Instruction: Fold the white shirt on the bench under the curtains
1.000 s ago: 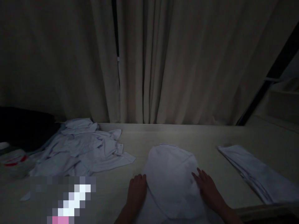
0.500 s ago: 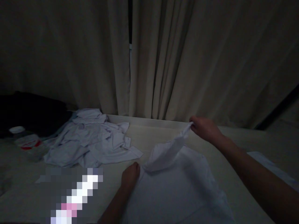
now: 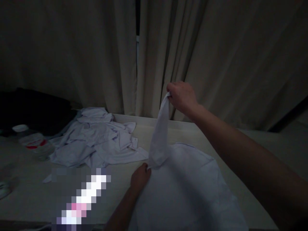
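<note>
r hand (image 3: 181, 96) is pinching the end of a white shirt (image 3: 187, 189) sleeve (image 3: 159, 134), fingers clamped together on the cloth, and is holding it up above the table (image 3: 115, 192) w/ the sleeve hanging nearly straight down. l hand (image 3: 141, 176) is sitting at the base of that sleeve, fingers curled in and gripping the fabric where sleeve is meeting the shirt body, knuckles toward the camera. shirt body is lying flat on the table, in front of the person, spreading toward the near edge & right. well to the left, a rumpled pile of white clothes (image 3: 98, 141) is lying on the table, apart from the shirt. further left a plastic bottle (image 3: 33, 144) w/ a red band is lying beside a dark bundle (image 3: 33, 109). beige curtains (image 3: 216, 57) are hanging behind the table. light is v. dim, so finer details aren't showing.
</note>
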The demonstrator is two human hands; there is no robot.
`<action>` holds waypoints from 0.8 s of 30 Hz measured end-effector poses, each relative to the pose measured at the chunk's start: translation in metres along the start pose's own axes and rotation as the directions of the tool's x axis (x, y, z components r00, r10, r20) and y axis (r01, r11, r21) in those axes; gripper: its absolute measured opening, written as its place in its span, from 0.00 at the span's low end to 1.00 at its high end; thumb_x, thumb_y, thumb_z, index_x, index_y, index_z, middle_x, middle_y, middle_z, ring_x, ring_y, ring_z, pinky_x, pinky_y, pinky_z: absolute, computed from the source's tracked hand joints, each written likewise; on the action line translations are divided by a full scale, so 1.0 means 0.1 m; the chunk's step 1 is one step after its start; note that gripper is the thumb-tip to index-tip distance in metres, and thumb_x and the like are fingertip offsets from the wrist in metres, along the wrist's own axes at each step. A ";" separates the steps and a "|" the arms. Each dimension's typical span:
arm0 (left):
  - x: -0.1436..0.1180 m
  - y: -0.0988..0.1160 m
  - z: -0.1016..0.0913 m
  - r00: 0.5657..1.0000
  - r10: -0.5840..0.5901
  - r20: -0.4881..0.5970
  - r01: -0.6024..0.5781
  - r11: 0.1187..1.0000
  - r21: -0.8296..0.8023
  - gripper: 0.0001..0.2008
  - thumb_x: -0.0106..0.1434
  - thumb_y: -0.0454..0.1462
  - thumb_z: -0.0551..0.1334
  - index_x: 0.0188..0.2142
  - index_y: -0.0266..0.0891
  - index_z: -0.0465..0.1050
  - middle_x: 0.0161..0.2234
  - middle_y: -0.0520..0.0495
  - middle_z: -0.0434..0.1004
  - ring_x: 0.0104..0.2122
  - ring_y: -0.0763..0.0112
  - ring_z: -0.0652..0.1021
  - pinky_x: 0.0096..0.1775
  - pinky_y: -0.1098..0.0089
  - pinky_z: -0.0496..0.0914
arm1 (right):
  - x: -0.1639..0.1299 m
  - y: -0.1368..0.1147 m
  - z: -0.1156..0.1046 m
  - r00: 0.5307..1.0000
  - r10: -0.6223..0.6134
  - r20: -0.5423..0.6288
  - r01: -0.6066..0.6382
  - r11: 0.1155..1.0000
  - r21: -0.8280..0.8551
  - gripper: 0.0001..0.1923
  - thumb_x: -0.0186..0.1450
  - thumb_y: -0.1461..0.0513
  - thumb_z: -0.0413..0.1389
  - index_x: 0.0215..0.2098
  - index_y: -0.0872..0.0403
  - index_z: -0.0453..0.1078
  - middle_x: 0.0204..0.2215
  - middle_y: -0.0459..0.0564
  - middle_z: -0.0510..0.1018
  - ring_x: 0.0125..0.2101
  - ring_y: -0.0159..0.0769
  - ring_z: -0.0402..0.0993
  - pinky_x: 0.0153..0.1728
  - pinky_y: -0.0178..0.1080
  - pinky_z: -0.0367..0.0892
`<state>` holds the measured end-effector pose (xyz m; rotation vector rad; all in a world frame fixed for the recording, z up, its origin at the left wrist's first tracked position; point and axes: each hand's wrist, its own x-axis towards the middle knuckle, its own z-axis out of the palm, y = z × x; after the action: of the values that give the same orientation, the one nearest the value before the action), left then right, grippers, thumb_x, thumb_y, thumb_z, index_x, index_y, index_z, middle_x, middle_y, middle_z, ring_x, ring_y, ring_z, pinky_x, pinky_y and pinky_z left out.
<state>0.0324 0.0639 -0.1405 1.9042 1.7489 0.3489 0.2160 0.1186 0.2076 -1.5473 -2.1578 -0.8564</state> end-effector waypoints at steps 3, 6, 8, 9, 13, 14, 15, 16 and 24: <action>0.09 0.02 0.00 1.000 0.005 -0.010 -0.007 0.995 -0.103 0.16 0.61 0.47 0.51 0.34 0.38 0.70 0.35 0.42 0.78 0.37 0.63 0.76 0.37 0.68 0.64 | 0.10 -0.05 0.00 0.999 -0.009 -0.038 0.009 1.000 0.002 0.15 0.65 0.65 0.44 0.46 0.63 0.65 0.43 0.58 0.73 0.47 0.43 0.66 0.47 0.47 0.59; 0.18 -0.01 -0.01 1.000 0.002 0.030 0.005 0.971 -0.239 0.13 0.59 0.41 0.53 0.32 0.35 0.73 0.33 0.41 0.79 0.36 0.62 0.78 0.36 0.68 0.66 | 0.19 -0.15 -0.03 0.998 -0.035 -0.049 0.036 0.999 0.004 0.13 0.64 0.67 0.46 0.45 0.60 0.66 0.43 0.57 0.73 0.47 0.44 0.66 0.48 0.48 0.59; 0.23 -0.04 -0.02 0.998 0.009 0.058 0.010 0.947 -0.322 0.13 0.57 0.40 0.56 0.35 0.34 0.74 0.32 0.41 0.80 0.34 0.61 0.79 0.35 0.68 0.68 | 0.26 -0.27 -0.04 0.996 -0.020 -0.088 0.021 1.000 0.010 0.14 0.65 0.68 0.45 0.47 0.59 0.64 0.44 0.57 0.71 0.49 0.44 0.65 0.48 0.49 0.59; 0.25 -0.04 -0.03 0.998 0.014 0.059 0.007 0.938 -0.347 0.15 0.56 0.41 0.58 0.38 0.34 0.73 0.33 0.41 0.80 0.35 0.61 0.79 0.35 0.67 0.69 | 0.29 -0.34 -0.02 0.993 0.002 -0.117 0.000 1.000 0.020 0.15 0.65 0.68 0.45 0.49 0.58 0.63 0.46 0.56 0.70 0.49 0.45 0.65 0.48 0.49 0.60; 0.29 0.06 -0.15 0.996 0.043 -0.079 -0.083 0.773 -0.629 0.30 0.50 0.43 0.66 0.52 0.35 0.65 0.47 0.38 0.76 0.44 0.62 0.77 0.44 0.66 0.70 | 0.35 -0.67 0.18 0.996 0.039 -0.079 -0.024 0.983 0.183 0.22 0.64 0.64 0.50 0.56 0.56 0.56 0.49 0.56 0.66 0.46 0.42 0.67 0.43 0.44 0.65; 0.31 0.09 -0.20 0.991 0.012 -0.136 -0.107 0.680 -0.725 0.31 0.49 0.43 0.67 0.52 0.36 0.66 0.49 0.38 0.75 0.47 0.62 0.76 0.47 0.66 0.69 | 0.31 -0.75 0.26 0.999 0.021 -0.047 -0.009 0.970 0.243 0.25 0.63 0.63 0.51 0.58 0.56 0.54 0.50 0.57 0.65 0.46 0.41 0.67 0.43 0.43 0.66; 0.34 0.12 -0.26 0.981 -0.050 -0.187 -0.123 0.584 -0.803 0.29 0.48 0.43 0.68 0.49 0.37 0.68 0.50 0.39 0.74 0.48 0.62 0.75 0.50 0.65 0.68 | 0.22 -0.80 0.36 1.000 0.007 -0.027 0.002 0.953 0.304 0.28 0.62 0.63 0.52 0.59 0.56 0.52 0.52 0.58 0.63 0.47 0.40 0.67 0.44 0.42 0.66; 0.38 0.13 -0.33 0.965 -0.131 -0.226 -0.131 0.507 -0.852 0.26 0.48 0.43 0.68 0.47 0.37 0.70 0.49 0.38 0.75 0.49 0.60 0.74 0.52 0.63 0.67 | 0.09 -0.85 0.46 1.000 0.008 -0.024 0.001 0.932 0.362 0.29 0.62 0.63 0.52 0.60 0.56 0.50 0.54 0.59 0.62 0.49 0.40 0.65 0.46 0.42 0.65; 1.03 0.00 -1.01 0.893 -0.374 -0.249 -0.152 0.270 -0.951 0.14 0.55 0.40 0.60 0.40 0.35 0.71 0.35 0.42 0.78 0.36 0.65 0.78 0.40 0.64 0.73 | -2.17 -1.03 1.46 0.951 0.037 0.308 -0.224 0.770 0.597 0.17 0.61 0.66 0.50 0.48 0.57 0.66 0.48 0.56 0.71 0.50 0.39 0.66 0.53 0.43 0.64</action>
<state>-0.0069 0.1853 -0.0735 0.7435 1.2784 1.5099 0.2032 0.0335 -0.0595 -1.4802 -2.1559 0.1639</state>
